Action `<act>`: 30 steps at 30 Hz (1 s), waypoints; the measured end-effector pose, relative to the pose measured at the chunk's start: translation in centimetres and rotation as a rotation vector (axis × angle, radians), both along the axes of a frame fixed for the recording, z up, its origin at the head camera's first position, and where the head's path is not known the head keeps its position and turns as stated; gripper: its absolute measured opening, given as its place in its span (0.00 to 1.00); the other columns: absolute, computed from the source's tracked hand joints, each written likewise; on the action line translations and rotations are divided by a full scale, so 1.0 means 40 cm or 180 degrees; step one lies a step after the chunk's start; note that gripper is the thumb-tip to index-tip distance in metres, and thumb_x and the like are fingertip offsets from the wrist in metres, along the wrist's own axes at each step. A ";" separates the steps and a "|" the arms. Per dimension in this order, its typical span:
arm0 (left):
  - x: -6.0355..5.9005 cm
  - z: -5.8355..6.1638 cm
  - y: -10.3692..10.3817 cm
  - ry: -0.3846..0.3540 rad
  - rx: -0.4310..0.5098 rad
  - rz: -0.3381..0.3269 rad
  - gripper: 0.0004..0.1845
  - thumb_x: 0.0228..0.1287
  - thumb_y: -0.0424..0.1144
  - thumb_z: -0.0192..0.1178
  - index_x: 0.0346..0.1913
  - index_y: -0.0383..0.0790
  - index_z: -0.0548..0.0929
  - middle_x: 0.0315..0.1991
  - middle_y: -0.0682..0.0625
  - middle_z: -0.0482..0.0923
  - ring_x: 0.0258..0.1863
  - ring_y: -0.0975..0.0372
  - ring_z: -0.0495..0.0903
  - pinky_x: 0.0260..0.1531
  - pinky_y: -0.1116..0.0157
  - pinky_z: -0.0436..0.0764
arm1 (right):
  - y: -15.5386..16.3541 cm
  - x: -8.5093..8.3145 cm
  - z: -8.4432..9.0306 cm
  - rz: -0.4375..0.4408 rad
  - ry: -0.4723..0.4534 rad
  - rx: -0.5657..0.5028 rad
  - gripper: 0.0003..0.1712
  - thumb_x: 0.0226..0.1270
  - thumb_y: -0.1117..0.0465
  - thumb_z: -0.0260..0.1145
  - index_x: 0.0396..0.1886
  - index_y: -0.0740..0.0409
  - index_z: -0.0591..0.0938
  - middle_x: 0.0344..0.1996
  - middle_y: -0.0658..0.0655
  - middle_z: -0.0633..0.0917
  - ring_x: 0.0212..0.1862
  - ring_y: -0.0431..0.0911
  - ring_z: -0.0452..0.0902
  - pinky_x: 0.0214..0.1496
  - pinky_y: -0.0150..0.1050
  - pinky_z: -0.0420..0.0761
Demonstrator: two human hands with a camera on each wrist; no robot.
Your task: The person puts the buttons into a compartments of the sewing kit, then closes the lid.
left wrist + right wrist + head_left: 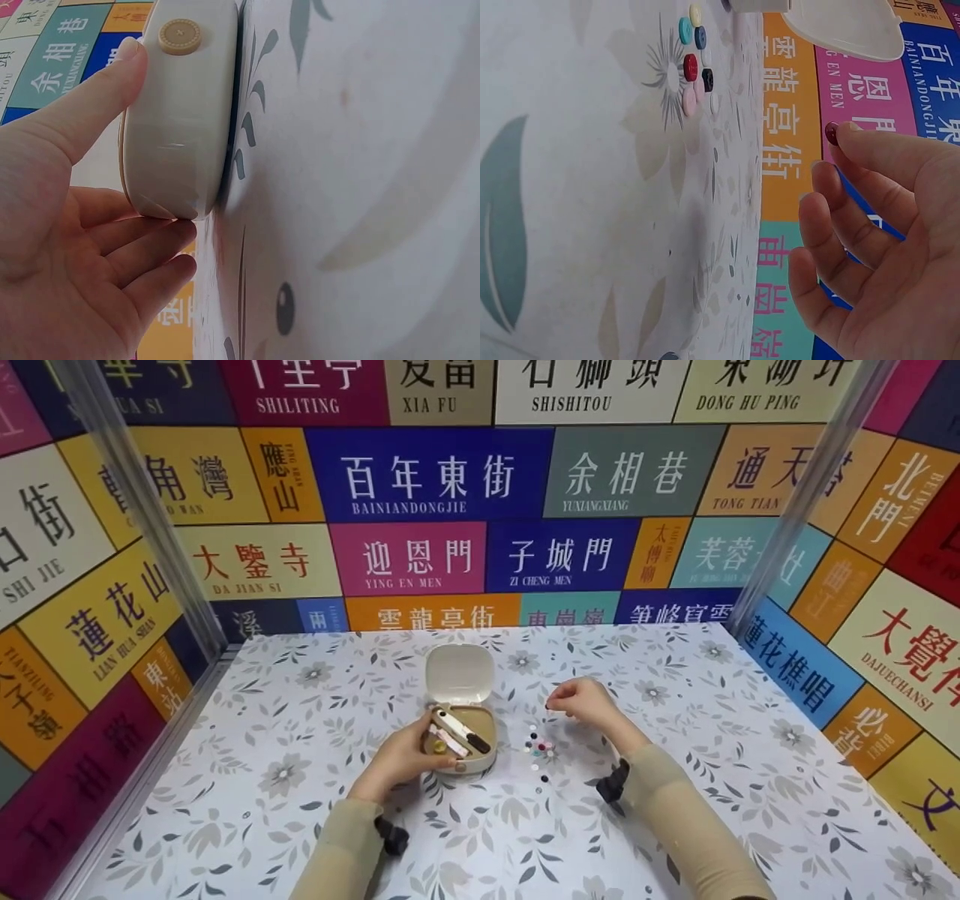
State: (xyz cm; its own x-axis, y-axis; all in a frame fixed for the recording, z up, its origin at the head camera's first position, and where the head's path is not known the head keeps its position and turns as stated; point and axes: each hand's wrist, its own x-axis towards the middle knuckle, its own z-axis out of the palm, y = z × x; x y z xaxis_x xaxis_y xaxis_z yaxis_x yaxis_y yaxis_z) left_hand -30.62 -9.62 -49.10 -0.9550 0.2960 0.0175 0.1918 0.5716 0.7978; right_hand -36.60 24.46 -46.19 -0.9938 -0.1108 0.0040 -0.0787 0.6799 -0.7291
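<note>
A small cream box (461,742) stands on the floral table with its lid (459,673) raised; inside lie a white tool with a dark tip and some pink pieces. My left hand (426,748) grips the box's near left side. In the left wrist view the thumb and fingers of that left hand (154,146) clasp the box wall (184,112). Right of the box lies a cluster of small coloured buttons (538,750), also seen as buttons (694,64). My right hand (559,706) hovers beyond them and pinches a dark red button (831,133) at its fingertips (855,142).
The floral tabletop (300,780) is walled in by panels of colourful Chinese street signs (427,480) at the back and both sides. Two metal posts (135,502) stand at the back corners. A tan button (178,35) sits on the box's wall.
</note>
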 end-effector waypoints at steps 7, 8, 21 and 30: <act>-0.003 0.003 -0.001 0.0001 -0.0006 0.0034 0.58 0.44 0.53 0.77 0.76 0.43 0.56 0.71 0.41 0.61 0.69 0.46 0.62 0.69 0.48 0.56 | -0.011 -0.007 0.003 0.0048 -0.0002 -0.0020 0.06 0.61 0.58 0.70 0.34 0.55 0.88 0.30 0.51 0.86 0.30 0.45 0.76 0.27 0.37 0.76; -0.003 0.004 -0.001 -0.0001 -0.0002 0.0035 0.58 0.44 0.53 0.77 0.76 0.43 0.56 0.71 0.41 0.61 0.69 0.46 0.61 0.69 0.48 0.56 | -0.013 -0.007 0.002 0.0050 0.0012 -0.0034 0.06 0.61 0.58 0.70 0.34 0.55 0.88 0.30 0.51 0.86 0.29 0.45 0.76 0.27 0.36 0.76; -0.006 -0.010 0.005 0.0019 -0.0003 -0.0005 0.57 0.45 0.54 0.76 0.76 0.40 0.55 0.71 0.40 0.62 0.68 0.46 0.62 0.69 0.49 0.58 | -0.028 -0.014 -0.018 0.0159 0.0110 -0.0162 0.04 0.60 0.61 0.70 0.31 0.58 0.88 0.29 0.52 0.87 0.34 0.54 0.81 0.31 0.36 0.78; -0.008 -0.005 -0.001 -0.0004 0.0008 -0.0038 0.57 0.47 0.53 0.76 0.76 0.41 0.55 0.71 0.41 0.61 0.69 0.47 0.62 0.69 0.50 0.57 | -0.050 -0.017 -0.010 0.0187 0.0134 -0.0133 0.05 0.60 0.60 0.70 0.32 0.58 0.88 0.29 0.51 0.86 0.35 0.55 0.81 0.30 0.36 0.78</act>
State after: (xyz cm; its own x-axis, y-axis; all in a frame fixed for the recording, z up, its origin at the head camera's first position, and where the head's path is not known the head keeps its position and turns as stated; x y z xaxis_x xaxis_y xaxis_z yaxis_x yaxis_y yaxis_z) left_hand -30.94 -9.66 -49.28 -0.9515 0.3073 0.0171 0.1975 0.5671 0.7996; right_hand -37.28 22.47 -46.58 -0.9845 -0.1679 0.0516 -0.1490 0.6422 -0.7519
